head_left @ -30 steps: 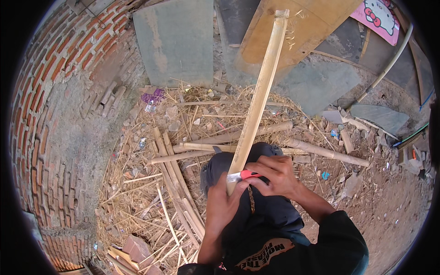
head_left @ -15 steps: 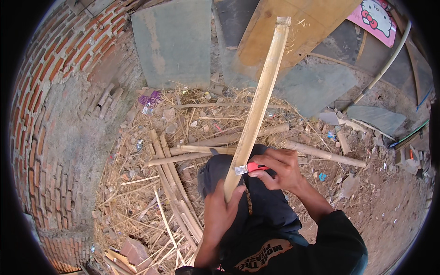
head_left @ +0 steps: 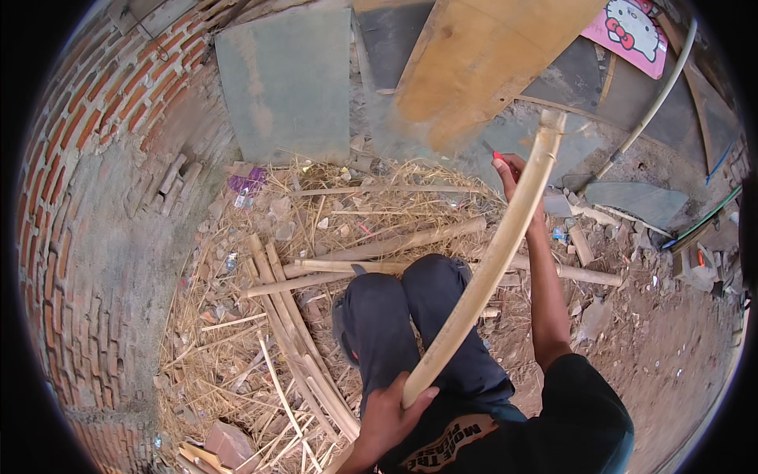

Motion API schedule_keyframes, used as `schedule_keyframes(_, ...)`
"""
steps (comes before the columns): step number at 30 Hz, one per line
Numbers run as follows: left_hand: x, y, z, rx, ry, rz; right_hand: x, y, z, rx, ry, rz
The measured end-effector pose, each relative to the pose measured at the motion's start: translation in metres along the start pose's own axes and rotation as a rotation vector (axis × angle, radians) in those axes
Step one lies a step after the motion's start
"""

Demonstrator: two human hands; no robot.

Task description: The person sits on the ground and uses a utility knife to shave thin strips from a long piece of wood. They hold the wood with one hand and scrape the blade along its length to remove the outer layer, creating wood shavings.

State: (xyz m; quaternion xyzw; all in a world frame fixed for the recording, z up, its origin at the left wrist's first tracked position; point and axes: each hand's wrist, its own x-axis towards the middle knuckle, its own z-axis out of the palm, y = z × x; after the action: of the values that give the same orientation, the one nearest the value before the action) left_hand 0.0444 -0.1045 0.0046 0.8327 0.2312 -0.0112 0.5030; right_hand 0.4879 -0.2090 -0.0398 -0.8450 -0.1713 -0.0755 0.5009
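Note:
A long split bamboo strip [head_left: 489, 288] slants from my lap up to the far right, its far end raised. My left hand [head_left: 391, 419] is wrapped round its near end, thumb on top. Beyond my knees, my right arm is stretched out beside the strip's far part. My right hand [head_left: 513, 175] is closed on a red utility knife [head_left: 497, 156], whose narrow blade points up and to the left. The strip partly hides this hand, and the blade is apart from the bamboo.
Several bamboo strips [head_left: 296, 324] lie left of my knees on shavings and rubble. Thicker bamboo poles [head_left: 426, 235] lie beyond my knees. A brick wall [head_left: 87, 221] rises at left. Grey panels [head_left: 284, 83] and a brown board [head_left: 489, 55] lean at the back.
My right hand with the knife has moved from the strip's near part far forward towards its far end. The strip has tilted to the right, and my left hand has come nearer my body.

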Motion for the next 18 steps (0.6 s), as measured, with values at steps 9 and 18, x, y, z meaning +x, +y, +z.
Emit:
schedule_keyframes(9, 0.036, -0.006, -0.023, 0.157, 0.250, -0.064, -0.045, 0.006, -0.006, 0.089, -0.151, -0.065)
schedule_keyframes(18, 0.069, 0.013, -0.034, 0.045, 0.301, 0.012, -0.153, -0.074, 0.007, 0.307, -0.305, -0.558)
